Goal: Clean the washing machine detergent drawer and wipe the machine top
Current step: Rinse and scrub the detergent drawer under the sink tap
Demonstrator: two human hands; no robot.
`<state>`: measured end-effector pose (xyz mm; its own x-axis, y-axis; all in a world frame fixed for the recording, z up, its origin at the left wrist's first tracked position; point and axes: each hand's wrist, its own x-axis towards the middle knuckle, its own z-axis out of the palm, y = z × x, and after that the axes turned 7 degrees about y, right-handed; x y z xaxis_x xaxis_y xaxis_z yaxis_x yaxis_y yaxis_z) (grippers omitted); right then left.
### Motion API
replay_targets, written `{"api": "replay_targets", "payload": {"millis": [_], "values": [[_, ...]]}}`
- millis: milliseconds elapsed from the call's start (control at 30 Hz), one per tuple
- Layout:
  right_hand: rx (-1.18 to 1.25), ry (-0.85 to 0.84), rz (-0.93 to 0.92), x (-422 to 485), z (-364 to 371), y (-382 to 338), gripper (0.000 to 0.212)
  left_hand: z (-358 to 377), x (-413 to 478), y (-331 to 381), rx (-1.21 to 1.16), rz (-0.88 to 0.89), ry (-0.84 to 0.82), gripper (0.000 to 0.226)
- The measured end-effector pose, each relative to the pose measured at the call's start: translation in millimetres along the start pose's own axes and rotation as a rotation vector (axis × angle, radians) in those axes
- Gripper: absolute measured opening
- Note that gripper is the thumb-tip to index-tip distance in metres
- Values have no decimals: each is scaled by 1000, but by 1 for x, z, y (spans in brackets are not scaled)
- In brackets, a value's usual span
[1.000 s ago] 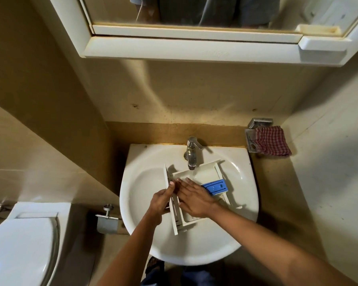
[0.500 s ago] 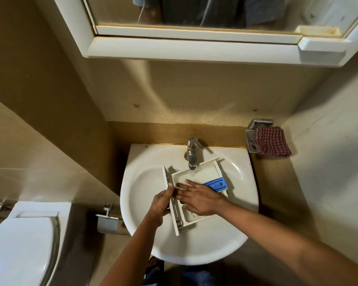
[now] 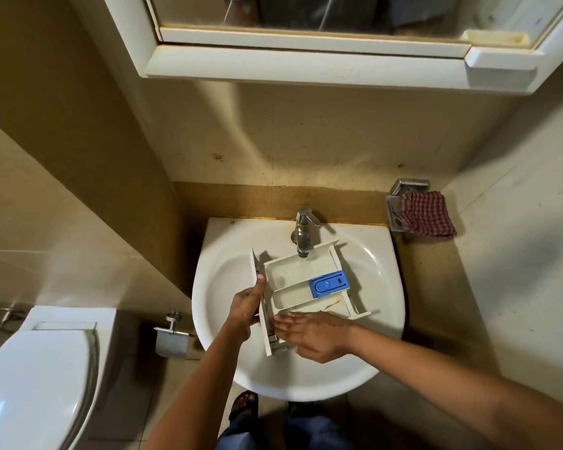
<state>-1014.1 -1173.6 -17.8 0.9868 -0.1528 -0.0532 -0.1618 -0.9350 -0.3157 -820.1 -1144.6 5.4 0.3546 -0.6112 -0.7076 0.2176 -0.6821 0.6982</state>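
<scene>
The left hand (image 3: 245, 308), at lower centre of the frame, grips the flat front panel of the detergent drawer (image 3: 290, 276), thumb laid up along the panel's edge and fingers curled behind it. The right hand (image 3: 312, 336) lies open just right of it, fingers straight and together, pointing left and touching the drawer's near corner.

The drawer is one piece of white moulded plastic, rectangular, with shallow rounded compartments. It sits tilted inside the sink (image 3: 389, 323) at the middle of the frame, its far end under the tap (image 3: 303, 232). One glossy blue insert (image 3: 329, 284) sits on its right side, and a rusty brown streak marks the rail beside it.

The sink is a single round white ceramic basin with one dull metal tap. To the upper right, one red-and-white checked cloth (image 3: 428, 214) is draped on a metal wall holder (image 3: 393, 211). At lower left stand one white toilet (image 3: 30, 384), lid shut, and one metal paper holder (image 3: 171, 336). Across the top runs a white-framed mirror cabinet (image 3: 306, 68). Faint raised lettering on its lower rail is too blurred to read.
</scene>
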Motion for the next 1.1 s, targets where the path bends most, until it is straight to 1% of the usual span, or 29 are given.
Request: {"api": "replay_targets", "payload": {"millis": [100,200,300,400,433,500,567,633,700,767,833,867,933,1000,1100], "values": [[128,-38,-2,-11,-8,4,49,0,-8,2,6,26,32,54],[156,-8,49,-20,-15,8,50,0,-13,2,25,28,87,54],[195,107,99,-29,-13,8,44,-2,-18,4,95,45,145,58],[157,211,147,-36,-4,10,33,-4,-28,9,231,142,253,67],[149,247,190,-38,-1,11,34,-5,-31,11,292,173,295,72],[185,324,311,-42,6,12,44,-7,-39,15,394,202,364,79],[211,392,395,-44,11,10,51,-6,-51,21,474,214,421,74],[230,444,465,-44,12,6,43,-5,-62,27,540,210,485,72],[261,560,540,-42,12,3,31,-6,-70,29,582,226,551,74],[383,688,678,-36,11,5,21,-9,-73,27,616,260,604,81],[569,766,877,-24,7,11,10,-9,-73,26,657,287,619,87],[670,788,982,-17,4,15,10,-9,-74,25,677,280,616,89],[842,794,1157,-5,-3,24,18,-9,-76,24,693,254,609,93],[1010,812,1231,5,-11,33,23,-11,-80,20,658,236,611,97],[1379,935,1259,18,-29,42,22,-14,-92,16,467,194,613,98]]}}
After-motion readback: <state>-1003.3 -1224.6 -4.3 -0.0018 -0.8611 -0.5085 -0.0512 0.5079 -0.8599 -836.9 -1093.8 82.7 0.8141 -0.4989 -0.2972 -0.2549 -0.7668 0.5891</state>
